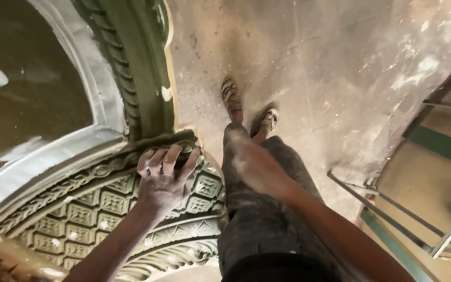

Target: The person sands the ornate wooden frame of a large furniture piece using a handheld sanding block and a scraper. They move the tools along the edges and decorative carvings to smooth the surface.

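- A dusty, stained concrete floor (309, 57) fills the far and right part of the view, patched with pale plaster smears.
- The person stands on it in worn sandals (232, 99), dark dust-covered trousers (267, 219) below.
- At left stands a large green ornamental moulding (79, 214), carved with square relief panels and rope-like bands; a curved green arch piece (131, 62) rises from it to the far side, edged by a pale grey rim (87, 73).
- At right, thin metal rods (387, 219) lie beside green-striped boards (439, 146).
- The left hand (163, 180) rests on the moulding's upper edge, fingers (172, 155) spread apart and curled over the ridge, gripping it.
- The right hand (254, 164), whitened with dust, hangs over the trousers, blurred; its fingers look loosely together and hold nothing.
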